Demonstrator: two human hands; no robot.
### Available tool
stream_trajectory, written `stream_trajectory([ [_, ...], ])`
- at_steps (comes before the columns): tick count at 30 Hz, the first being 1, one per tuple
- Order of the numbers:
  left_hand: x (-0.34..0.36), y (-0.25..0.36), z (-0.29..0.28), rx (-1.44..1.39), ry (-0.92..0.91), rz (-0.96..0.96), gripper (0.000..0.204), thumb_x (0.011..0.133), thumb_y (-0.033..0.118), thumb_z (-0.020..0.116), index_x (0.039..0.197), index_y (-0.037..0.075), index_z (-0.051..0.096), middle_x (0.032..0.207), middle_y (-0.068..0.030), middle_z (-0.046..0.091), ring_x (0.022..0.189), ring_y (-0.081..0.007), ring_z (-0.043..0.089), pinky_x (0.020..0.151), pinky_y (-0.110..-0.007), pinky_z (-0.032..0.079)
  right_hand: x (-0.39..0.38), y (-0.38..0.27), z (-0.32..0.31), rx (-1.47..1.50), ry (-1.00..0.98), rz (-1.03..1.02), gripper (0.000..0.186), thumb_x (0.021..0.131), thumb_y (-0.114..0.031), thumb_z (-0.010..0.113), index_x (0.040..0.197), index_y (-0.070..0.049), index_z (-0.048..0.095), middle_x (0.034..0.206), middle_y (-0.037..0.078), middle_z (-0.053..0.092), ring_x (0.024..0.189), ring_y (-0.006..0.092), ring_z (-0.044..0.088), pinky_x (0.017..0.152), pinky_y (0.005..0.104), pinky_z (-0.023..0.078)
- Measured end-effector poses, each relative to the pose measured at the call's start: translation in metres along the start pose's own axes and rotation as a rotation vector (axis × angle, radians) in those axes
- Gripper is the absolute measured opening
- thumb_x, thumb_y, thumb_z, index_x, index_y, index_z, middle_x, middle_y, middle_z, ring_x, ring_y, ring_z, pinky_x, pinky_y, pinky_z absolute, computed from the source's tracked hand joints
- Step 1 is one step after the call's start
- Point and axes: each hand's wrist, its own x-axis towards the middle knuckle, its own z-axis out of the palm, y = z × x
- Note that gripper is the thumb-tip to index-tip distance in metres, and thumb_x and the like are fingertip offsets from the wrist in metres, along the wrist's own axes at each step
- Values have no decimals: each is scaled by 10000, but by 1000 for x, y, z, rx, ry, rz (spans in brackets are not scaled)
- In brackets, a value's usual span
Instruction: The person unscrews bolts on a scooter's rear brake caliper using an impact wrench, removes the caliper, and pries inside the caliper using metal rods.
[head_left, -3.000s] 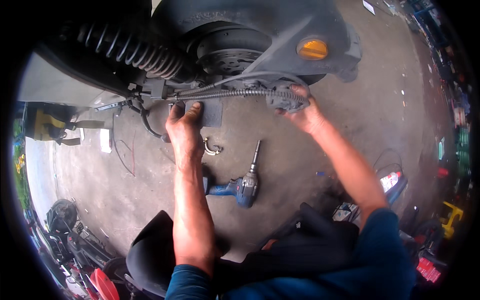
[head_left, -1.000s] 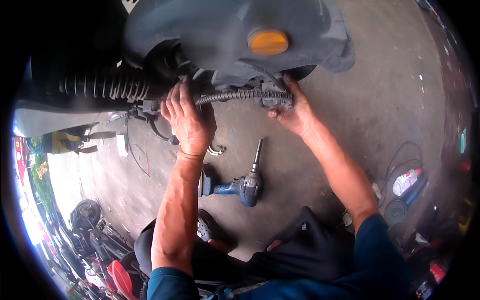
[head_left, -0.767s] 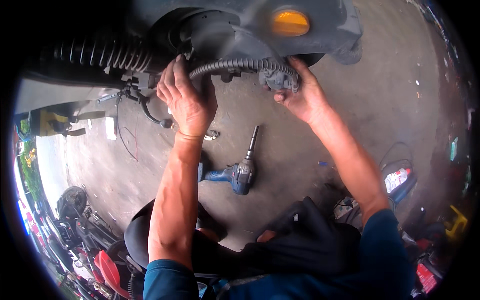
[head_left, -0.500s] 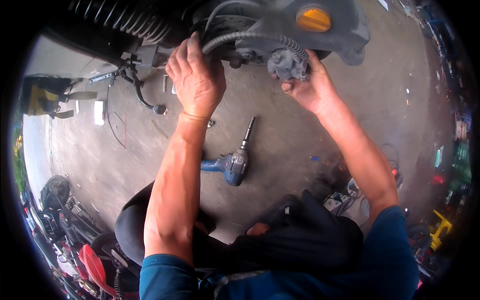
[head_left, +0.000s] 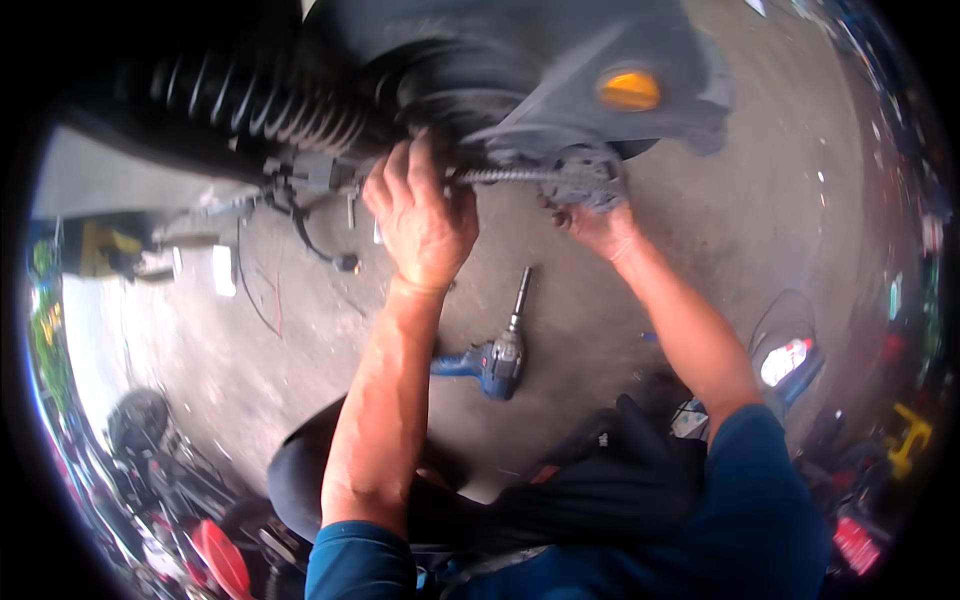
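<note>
A dark grey brake caliper (head_left: 588, 180) rests in my right hand (head_left: 606, 232), whose fingers close on it from below, under the motorcycle's rear end. From the caliper a ribbed hose (head_left: 500, 176) runs left, almost straight, toward my left hand (head_left: 422, 225). My left hand is raised at the dark wheel area (head_left: 450, 95), its fingers bent inward and their tips hidden among dark parts, so what they grip cannot be seen. Just left of that hand is a coil-spring shock absorber (head_left: 265, 110). Motion blurs the wheel and caliper.
A blue impact wrench (head_left: 500, 362) with a long socket extension lies on the concrete floor (head_left: 330, 330) below my hands. A dark curved lever (head_left: 312, 240) hangs at left. An orange reflector (head_left: 630, 90) marks the rear fender. Parked motorcycles (head_left: 180, 500) stand at lower left.
The view has shifted, so the motorcycle and floor things sit lower in it. The hose, arched before, now runs nearly straight. The caliper stays in my right hand; my left hand remains by the wheel.
</note>
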Motion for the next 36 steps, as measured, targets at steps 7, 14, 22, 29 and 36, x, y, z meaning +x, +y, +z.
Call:
stream_trajectory([
  [7,-4,-7,-10,60,-8,65,588,742,115,638,1277,-6,426,1185,-158,515,1084,-346,457,974,-467,299,-10,-4,17,-68,82,-29,649,870,-617,376,1176,-73,557,1005,94,661,833,236,646,650,346,520],
  [14,-4,-9,1,106,-11,25,597,727,130,663,1267,13,437,1158,-170,509,1081,-364,442,972,-458,305,2,24,-3,23,140,-85,702,874,-643,322,1185,-54,544,986,109,662,802,240,651,679,378,556],
  [22,3,-7,-3,52,-22,35,603,716,127,674,1262,21,443,1162,-153,510,1086,-356,439,963,-458,313,7,10,3,-100,47,-79,620,926,-573,283,1193,-74,538,993,84,643,833,211,638,710,394,531],
  [29,-4,-18,-8,87,-101,42,625,741,226,660,1284,9,439,1187,-197,493,1125,-387,416,959,-514,290,-33,13,-21,-348,368,134,693,929,-547,365,1354,0,360,1223,200,518,1024,294,553,908,448,432],
  [36,16,21,-84,40,-408,29,656,830,356,603,1345,15,382,1266,-222,436,1184,-391,381,985,-535,274,-94,-25,55,-769,715,-90,536,791,-413,698,1061,41,610,965,179,642,880,251,602,797,361,467],
])
